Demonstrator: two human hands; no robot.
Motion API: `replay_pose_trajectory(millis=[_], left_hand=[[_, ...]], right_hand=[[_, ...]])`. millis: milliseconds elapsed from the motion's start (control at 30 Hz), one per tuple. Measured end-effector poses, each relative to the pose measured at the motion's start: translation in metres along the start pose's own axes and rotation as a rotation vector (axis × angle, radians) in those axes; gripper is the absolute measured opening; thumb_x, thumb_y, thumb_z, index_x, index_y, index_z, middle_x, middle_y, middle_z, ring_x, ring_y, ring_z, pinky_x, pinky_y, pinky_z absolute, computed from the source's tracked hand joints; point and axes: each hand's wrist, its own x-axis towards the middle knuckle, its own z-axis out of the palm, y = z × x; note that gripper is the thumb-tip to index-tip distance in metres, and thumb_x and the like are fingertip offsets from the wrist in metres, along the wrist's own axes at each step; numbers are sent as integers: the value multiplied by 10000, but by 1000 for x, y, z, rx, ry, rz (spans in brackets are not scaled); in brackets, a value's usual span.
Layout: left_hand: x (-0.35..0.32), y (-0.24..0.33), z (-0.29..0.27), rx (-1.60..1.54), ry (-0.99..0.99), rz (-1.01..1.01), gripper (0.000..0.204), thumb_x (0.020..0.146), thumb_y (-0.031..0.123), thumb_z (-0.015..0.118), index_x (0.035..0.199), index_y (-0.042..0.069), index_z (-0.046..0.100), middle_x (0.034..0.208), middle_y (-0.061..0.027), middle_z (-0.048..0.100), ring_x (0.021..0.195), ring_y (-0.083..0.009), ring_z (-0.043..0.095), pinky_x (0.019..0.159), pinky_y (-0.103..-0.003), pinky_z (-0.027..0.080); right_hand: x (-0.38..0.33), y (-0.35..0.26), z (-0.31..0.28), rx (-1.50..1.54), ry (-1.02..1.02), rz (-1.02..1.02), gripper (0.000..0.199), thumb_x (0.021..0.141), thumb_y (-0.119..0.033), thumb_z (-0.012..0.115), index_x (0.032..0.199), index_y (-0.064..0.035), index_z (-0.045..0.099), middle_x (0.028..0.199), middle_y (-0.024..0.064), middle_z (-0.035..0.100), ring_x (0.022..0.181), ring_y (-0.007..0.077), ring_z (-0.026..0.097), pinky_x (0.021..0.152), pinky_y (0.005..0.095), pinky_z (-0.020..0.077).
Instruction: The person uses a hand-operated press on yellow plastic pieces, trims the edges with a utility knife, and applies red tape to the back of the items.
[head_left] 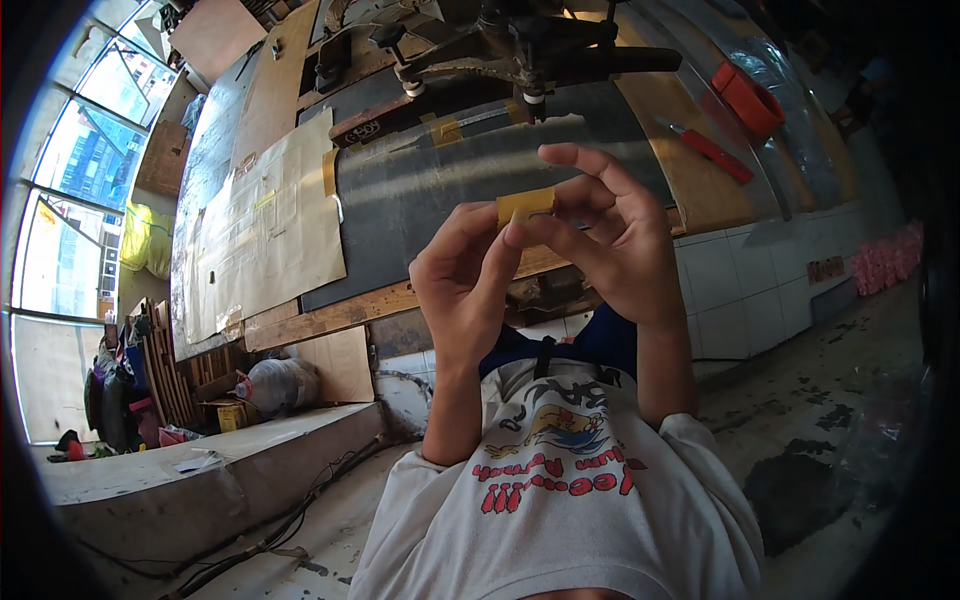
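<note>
A small flat piece of yellow tape or paper (526, 203) is held up above the near edge of the worktable. My left hand (462, 265) pinches its left end between thumb and fingers. On the right end, my right hand (615, 230) closes its thumb and a finger, while its index finger stretches up and away. Beneath and beyond the hands lies a dark board (440, 170). Past it stands a black metal clamp frame (500, 60) with knobs and a pointed lower tip.
A paper sheet (270, 240) lies on the table's left side. To the right are a red-handled knife (712, 152) and a red tape roll (748, 100). A large plastic bottle (280, 385) rests on the low ledge at left, near stacked wood strips (165, 365).
</note>
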Motion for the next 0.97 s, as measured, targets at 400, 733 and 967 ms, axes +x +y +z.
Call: replay_pose_trajectory(millis=[400, 733, 967], left_hand=[[-1, 5, -4, 74, 21, -46, 163, 944, 30, 677, 1070, -72, 692, 987, -61, 674, 890, -82, 620, 761, -207, 489], [-9, 2, -1, -4, 80, -15, 183, 973, 76, 655, 1102, -54, 668, 988, -42, 690, 929, -63, 626, 793, -194, 489], [-16, -8, 8, -110, 140, -24, 232, 1006, 119, 600, 1161, -46, 651, 1081, -119, 702, 996, -161, 674, 925, -285, 530]], right_hand=[[-3, 2, 1, -76, -15, -39, 621, 884, -123, 753, 1429, -19, 473, 968, 108, 732, 946, 158, 708, 880, 314, 550], [-8, 1, 10, -311, 73, -243, 576, 882, -82, 753, 1392, 7, 501, 1003, 74, 671, 970, 115, 631, 920, 281, 500], [-14, 11, 11, -315, 63, -222, 418, 865, -249, 780, 1217, -62, 655, 1007, 83, 716, 975, 206, 680, 855, 323, 531]])
